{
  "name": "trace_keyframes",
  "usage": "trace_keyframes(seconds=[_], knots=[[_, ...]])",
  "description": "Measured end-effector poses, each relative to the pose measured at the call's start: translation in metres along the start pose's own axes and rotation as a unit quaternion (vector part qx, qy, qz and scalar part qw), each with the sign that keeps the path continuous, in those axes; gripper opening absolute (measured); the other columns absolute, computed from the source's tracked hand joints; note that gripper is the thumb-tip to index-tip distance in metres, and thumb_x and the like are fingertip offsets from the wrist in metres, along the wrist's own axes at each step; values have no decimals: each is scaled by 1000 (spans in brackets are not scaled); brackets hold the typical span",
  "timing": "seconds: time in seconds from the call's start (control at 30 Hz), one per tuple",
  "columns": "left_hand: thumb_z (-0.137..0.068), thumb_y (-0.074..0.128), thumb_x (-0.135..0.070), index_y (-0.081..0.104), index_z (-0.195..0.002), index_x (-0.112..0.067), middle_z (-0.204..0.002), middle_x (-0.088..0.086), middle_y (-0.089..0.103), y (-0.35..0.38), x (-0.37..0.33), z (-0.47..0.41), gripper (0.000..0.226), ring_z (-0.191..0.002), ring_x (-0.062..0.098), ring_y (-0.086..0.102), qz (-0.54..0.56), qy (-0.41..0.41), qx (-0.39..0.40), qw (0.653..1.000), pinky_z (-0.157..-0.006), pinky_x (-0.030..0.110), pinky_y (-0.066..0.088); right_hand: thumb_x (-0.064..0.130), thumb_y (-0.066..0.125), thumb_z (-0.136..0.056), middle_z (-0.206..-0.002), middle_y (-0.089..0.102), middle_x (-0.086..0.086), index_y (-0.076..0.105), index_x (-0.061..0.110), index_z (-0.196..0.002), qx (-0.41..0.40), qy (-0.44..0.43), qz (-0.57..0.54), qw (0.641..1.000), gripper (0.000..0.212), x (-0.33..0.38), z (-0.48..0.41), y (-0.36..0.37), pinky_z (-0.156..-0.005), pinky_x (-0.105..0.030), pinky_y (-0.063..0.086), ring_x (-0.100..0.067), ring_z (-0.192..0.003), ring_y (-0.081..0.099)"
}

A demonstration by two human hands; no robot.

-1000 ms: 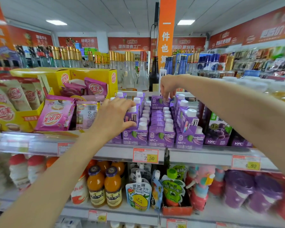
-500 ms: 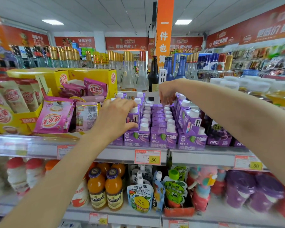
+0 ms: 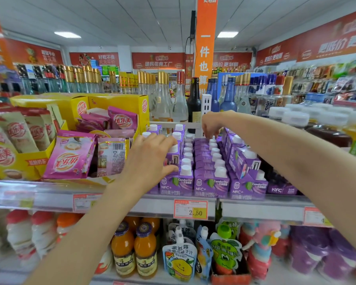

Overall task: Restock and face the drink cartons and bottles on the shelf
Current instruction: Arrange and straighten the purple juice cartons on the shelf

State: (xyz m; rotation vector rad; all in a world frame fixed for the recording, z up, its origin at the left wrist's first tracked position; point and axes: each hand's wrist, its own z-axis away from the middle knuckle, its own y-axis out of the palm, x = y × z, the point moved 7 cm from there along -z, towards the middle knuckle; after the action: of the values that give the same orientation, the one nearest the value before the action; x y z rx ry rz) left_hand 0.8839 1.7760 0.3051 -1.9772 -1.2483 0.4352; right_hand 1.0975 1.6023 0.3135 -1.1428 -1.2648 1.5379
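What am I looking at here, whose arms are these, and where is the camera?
There is no machine: a person wears one wide-angle camera on the head, so the single picture looks forward and down along both arms. The left hand grips a purple drink carton with a white screw cap at the left row. The right hand reaches to the back of the purple carton rows, touching the caps; whether it holds one is unclear. The cartons stand on a grey metal shelf beside pink snack sachets.
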Motion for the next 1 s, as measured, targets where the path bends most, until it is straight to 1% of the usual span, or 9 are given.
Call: trace_keyframes(seconds=[0.17,0.27,0.5,0.6,0.67,0.73,0.83,0.9,1.0], knots=[[-76,70,-46,52,-123,-18,-117,2,59,1,-5,-3,57,-115,24,49,-35,7,28,999,-89,37,33,7,75,-76,-101,70,-6,73,9,-88,-91,-42,36,994,13,8,11,-32,-84,-39,55,-22,-91,66],[-80,64,-50,44,-129,-22,-126,-3,53,3,-5,-6,59,-120,19,44,-52,3,50,997,-93,32,30,8,71,-81,-103,68,-7,71,5,-94,-158,-59,39,985,13,10,34,-65,-87,-35,51,-22,-99,62],[-82,56,-59,37,-137,-24,-134,-1,50,-6,-4,-13,69,-124,20,39,-31,-36,87,995,-96,35,30,5,64,-82,-92,70,-5,73,8,-100,-323,-104,-41,940,20,25,147,-113,-75,-23,45,-12,-78,55],[-79,67,-49,19,-148,-19,-144,6,37,-20,-15,-9,89,-131,25,32,13,-43,1,999,-104,39,29,9,70,-78,-82,69,-2,73,12,-94,-350,-127,-136,918,16,28,193,-105,-75,-25,54,-6,-70,60],[-70,79,-36,20,-146,-21,-142,12,36,-31,-27,-6,97,-128,31,34,58,-8,-78,995,-102,46,34,10,74,-77,-81,70,-1,72,15,-92,-354,-138,-213,900,16,30,219,-94,-73,-17,52,3,-65,59],[-63,85,-30,22,-139,-25,-139,13,36,-37,-39,-2,99,-122,29,36,73,27,-125,989,-96,44,37,11,77,-75,-82,70,-1,69,19,-88,-350,-147,-297,876,17,31,241,-83,-74,-18,53,-3,-67,63],[-67,81,-33,30,-135,-22,-132,6,37,-45,-55,6,86,-114,25,38,102,62,-166,979,-95,37,34,12,80,-72,-82,70,-3,64,23,-81,-348,-150,-387,841,21,32,264,-66,-76,-27,56,-17,-74,66],[-72,72,-43,41,-128,-16,-124,4,43,-53,-62,12,70,-110,25,43,106,77,-195,972,-92,35,35,10,80,-72,-82,70,-6,64,19,-82,-350,-154,-424,821,20,32,274,-56,-75,-28,56,-18,-73,65],[-70,65,-56,53,-118,-12,-111,4,51,-61,-71,19,66,-101,23,47,87,88,-218,968,-87,37,38,13,77,-75,-81,70,-7,68,13,-85,-359,-167,-473,787,14,30,287,-42,-74,-25,55,-12,-71,65]])
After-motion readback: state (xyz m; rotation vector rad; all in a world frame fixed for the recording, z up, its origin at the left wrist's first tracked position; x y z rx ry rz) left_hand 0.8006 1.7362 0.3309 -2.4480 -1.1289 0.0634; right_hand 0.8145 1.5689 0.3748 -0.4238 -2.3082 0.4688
